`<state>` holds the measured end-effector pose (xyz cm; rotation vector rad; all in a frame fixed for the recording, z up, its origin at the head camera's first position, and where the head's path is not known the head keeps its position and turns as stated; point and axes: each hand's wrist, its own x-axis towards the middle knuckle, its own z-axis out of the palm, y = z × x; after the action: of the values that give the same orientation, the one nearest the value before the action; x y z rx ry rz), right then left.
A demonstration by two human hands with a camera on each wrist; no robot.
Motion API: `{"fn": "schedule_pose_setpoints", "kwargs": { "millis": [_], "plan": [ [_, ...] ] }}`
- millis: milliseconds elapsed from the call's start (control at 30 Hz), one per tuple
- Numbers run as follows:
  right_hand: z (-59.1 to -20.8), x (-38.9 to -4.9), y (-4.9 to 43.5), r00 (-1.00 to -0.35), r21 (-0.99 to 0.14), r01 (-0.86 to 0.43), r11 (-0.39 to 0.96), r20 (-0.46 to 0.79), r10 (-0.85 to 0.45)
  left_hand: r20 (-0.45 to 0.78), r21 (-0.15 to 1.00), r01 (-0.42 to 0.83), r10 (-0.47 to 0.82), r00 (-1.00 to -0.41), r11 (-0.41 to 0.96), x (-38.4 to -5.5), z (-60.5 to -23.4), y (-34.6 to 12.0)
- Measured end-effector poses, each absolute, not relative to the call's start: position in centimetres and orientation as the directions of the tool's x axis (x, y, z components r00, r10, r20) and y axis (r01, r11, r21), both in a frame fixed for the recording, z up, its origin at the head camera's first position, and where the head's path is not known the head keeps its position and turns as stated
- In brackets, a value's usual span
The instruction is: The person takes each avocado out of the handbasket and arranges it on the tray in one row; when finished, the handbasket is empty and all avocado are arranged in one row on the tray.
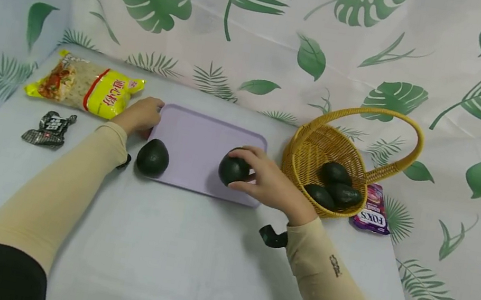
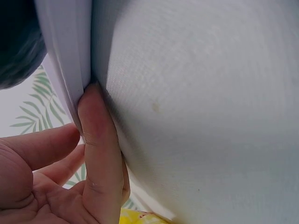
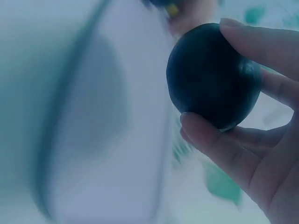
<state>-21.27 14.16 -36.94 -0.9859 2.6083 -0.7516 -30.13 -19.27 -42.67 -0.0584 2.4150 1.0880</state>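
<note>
A dark green avocado (image 1: 234, 167) is held in my right hand (image 1: 270, 181) over the right part of the lilac tray (image 1: 204, 135). In the right wrist view, thumb and fingers grip this avocado (image 3: 212, 77) by its sides, and a shadow falls on the tray (image 3: 140, 186). My left hand (image 1: 142, 114) is at the tray's left edge. The left wrist view shows its thumb and fingers pinching the tray's rim (image 2: 70, 56). A second avocado (image 1: 153, 158) sits at the tray's near left corner, close to the left wrist.
To the right stands a wicker basket (image 1: 290, 153) with a tall handle and several avocados (image 1: 343, 194) inside. A purple packet (image 1: 373, 211) lies beside it. At the left are a yellow noodle bag (image 1: 87, 85) and a small black packet (image 1: 51, 129). A leaf-print cloth (image 1: 259, 41) hangs behind.
</note>
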Motion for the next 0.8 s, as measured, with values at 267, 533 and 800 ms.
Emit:
{"fn": "schedule_pose_setpoints", "kwargs": {
  "millis": [267, 533, 800],
  "plan": [
    [-40.9, -21.5, 8.2, -0.699, -0.561, -0.554, 0.615, -0.088, -0.709, -0.463, 0.692, -0.260, 0.139, -0.875, 0.673, -30.5, -42.9, -19.2],
    [-42.4, -22.0, 6.0, -0.680, -0.557, -0.577, 0.598, -0.078, -0.729, -0.470, 0.700, -0.268, 0.144, -0.871, 0.662, -30.8, -43.2, -19.4],
    [-43.2, -22.4, 5.3, -0.676, -0.601, -0.573, 0.556, -0.036, -0.736, -0.464, 0.694, -0.268, 0.130, -0.876, 0.668, -31.2, -43.5, -19.6]
  ]
}}
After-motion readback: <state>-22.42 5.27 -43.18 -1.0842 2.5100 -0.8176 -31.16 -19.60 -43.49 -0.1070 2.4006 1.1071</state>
